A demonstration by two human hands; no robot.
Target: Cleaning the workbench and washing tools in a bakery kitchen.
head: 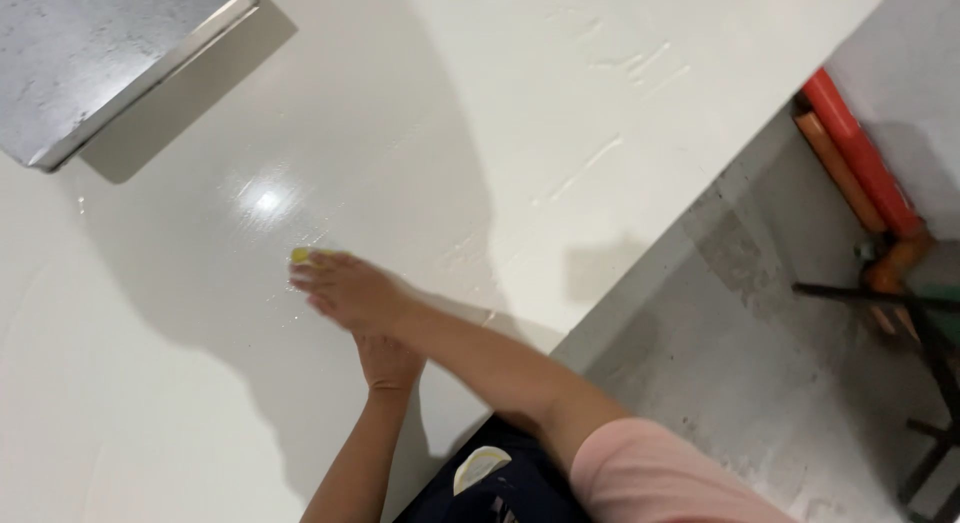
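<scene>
**Two hands on a wet white counter, a small yellow thing under the fingers**

The right hand (345,288) lies in the middle of the frame, a little to the left, with the arm coming from the lower right, where a pink short sleeve (660,478) shows. The hand is stretched out almost flat, palm down, and its fingers press on a small yellow soft object (300,254), maybe a sponge or a cloth; only a little yellow edge shows at the fingertips, so I cannot tell its full shape. The hand does not close around it; it only presses from above.

The left hand (388,363) is just under the right forearm, near the centre bottom of the frame. It rests on the glossy white counter (150,383), and the right arm crosses over it and hides its fingers, so I cannot tell how open it is or whether it holds something.

The counter fills most of the frame and shines with a light spot above the right hand; wet streaks show in the upper middle. In the upper left corner stands a grey metal box with a bright edge (100,53). On the right side is the grey concrete floor (760,383), and in the upper right lie red and orange tubes (860,153) beside a dark metal frame (930,323).
</scene>
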